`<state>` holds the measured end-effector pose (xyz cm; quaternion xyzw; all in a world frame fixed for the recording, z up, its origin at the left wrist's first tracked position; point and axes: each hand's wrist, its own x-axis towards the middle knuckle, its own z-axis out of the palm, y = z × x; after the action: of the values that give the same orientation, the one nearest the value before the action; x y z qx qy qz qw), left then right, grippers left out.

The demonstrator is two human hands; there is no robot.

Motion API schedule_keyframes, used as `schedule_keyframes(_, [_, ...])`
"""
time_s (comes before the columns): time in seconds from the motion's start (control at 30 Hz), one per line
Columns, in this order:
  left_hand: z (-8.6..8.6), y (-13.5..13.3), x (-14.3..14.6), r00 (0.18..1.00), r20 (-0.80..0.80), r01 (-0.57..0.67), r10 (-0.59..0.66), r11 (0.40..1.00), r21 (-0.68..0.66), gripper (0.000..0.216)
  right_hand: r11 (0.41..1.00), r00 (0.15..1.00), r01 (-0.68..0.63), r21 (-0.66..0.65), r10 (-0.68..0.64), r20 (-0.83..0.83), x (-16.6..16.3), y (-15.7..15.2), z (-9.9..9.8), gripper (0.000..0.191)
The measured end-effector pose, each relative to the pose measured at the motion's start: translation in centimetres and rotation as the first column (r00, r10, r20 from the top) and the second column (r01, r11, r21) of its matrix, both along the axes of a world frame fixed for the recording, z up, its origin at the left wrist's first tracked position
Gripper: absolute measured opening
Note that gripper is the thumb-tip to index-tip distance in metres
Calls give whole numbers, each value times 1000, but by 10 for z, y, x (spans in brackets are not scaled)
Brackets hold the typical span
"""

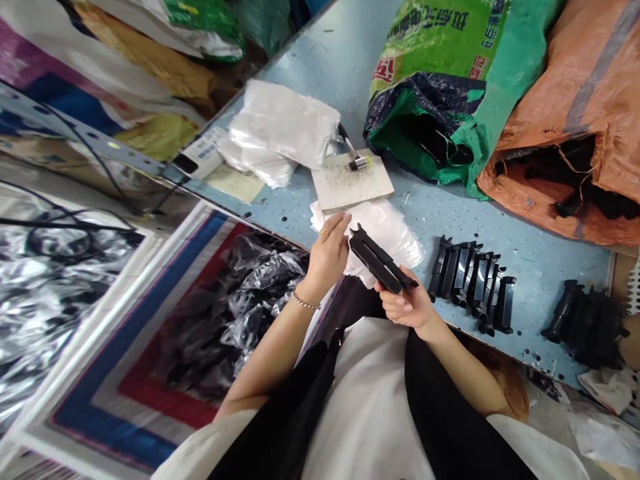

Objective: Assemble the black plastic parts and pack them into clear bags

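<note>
Black plastic part [383,261] | right hand [407,307]: gripping its near end | left hand [326,255]: fingers outstretched (beside the far end)

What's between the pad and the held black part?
In the head view, a pile of thin white plastic lies between the pad and the black part.

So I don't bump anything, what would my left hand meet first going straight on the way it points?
Your left hand would probably meet the pale square pad first, just past the edge of the nearer plastic bags. The hand's height is unclear, so it might pass above both.
</note>
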<state>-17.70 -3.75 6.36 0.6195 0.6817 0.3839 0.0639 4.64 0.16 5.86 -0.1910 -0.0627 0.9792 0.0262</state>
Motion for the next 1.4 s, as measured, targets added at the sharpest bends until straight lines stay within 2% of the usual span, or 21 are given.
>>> schedule_keyframes(0.1, [-1, -14, 19, 988, 38, 154, -152, 987, -51, 52, 989, 990, 62, 134, -78, 115, -1, 5, -1, 65])
schedule_keyframes(0.17, [0, -26, 39, 946, 65, 323, -318, 944, -73, 52, 932, 951, 78, 354, -176, 254, 2, 9, -2, 61])
schedule_keyframes(0.23, [2, -36, 59, 884, 60, 466, -463, 883, -53, 54, 793, 868, 6, 609, -307, 391, 6, 9, 0, 54])
schedule_keyframes(0.3, [6, -41, 73, 847, 36, 531, -531, 847, -7, 56, 616, 801, -116, 779, -406, 441, 11, 4, 7, 42])
schedule_keyframes(0.37, [12, -45, 77, 844, 22, 535, -535, 845, 26, 56, 439, 821, -230, 868, -392, 415, 16, -5, 18, 37])
schedule_keyframes(0.43, [24, -51, 69, 868, 47, 493, -494, 869, 26, 52, 285, 889, -302, 910, -261, 377, 22, -13, 32, 50])
schedule_keyframes(0.47, [33, -58, 61, 885, 77, 460, -459, 888, 13, 48, 234, 916, -319, 918, -171, 362, 25, -16, 38, 57])
schedule_keyframes(0.53, [52, -81, 35, 929, 141, 351, -342, 936, -41, 41, 204, 936, -337, 919, -31, 350, 33, -18, 48, 60])
schedule_keyframes(0.6, [65, -113, -3, 973, 146, 200, -180, 969, -143, 38, 165, 932, -356, 920, -11, 362, 43, -14, 54, 53])
schedule_keyframes(0.67, [61, -144, -53, 999, 46, 28, -17, 967, -254, 33, 99, 913, -385, 918, -104, 394, 56, -7, 59, 44])
schedule_keyframes(0.77, [19, -167, -126, 960, -180, -266, 213, 895, -358, 26, -47, 844, -486, 872, -283, 455, 80, 5, 64, 34])
schedule_keyframes(0.83, [-11, -159, -150, 909, -293, -390, 296, 853, -346, 32, -175, 753, -616, 768, -419, 508, 92, 11, 65, 33])
schedule_keyframes(0.87, [-21, -150, -149, 900, -304, -406, 313, 855, -323, 35, -233, 688, -691, 684, -502, 524, 97, 13, 64, 36])
schedule_keyframes(0.93, [-27, -121, -123, 923, -240, -360, 302, 898, -254, 34, -311, 546, -823, 475, -666, 509, 101, 15, 58, 46])
schedule_keyframes(1.0, [-19, -85, -71, 968, -133, -230, 211, 961, -152, 27, -359, 458, -887, 291, -770, 444, 101, 18, 49, 58])
schedule_keyframes(1.03, [-13, -65, -41, 984, -114, -148, 135, 982, -119, 24, -392, 453, -891, 229, -790, 413, 100, 20, 44, 62])
schedule_keyframes(1.1, [-4, -29, 13, 983, -163, 53, -81, 984, -172, 25, -476, 499, -865, 162, -775, 389, 101, 24, 38, 59])
schedule_keyframes(1.2, [-2, 12, 50, 963, -188, 126, -191, 942, -311, 21, -590, 588, -794, 143, -689, 423, 106, 29, 36, 49])
schedule_keyframes(1.27, [-5, 28, 44, 982, -93, 120, -164, 924, -364, 22, -599, 592, -787, 149, -663, 458, 107, 28, 38, 50])
schedule_keyframes(1.33, [-8, 37, 25, 991, 90, 125, -97, 910, -396, 15, -558, 549, -817, 144, -676, 491, 105, 23, 38, 62])
schedule_keyframes(1.4, [-9, 42, 5, 954, 298, 153, -22, 893, -424, 13, -506, 505, -849, 153, -690, 518, 102, 20, 38, 70])
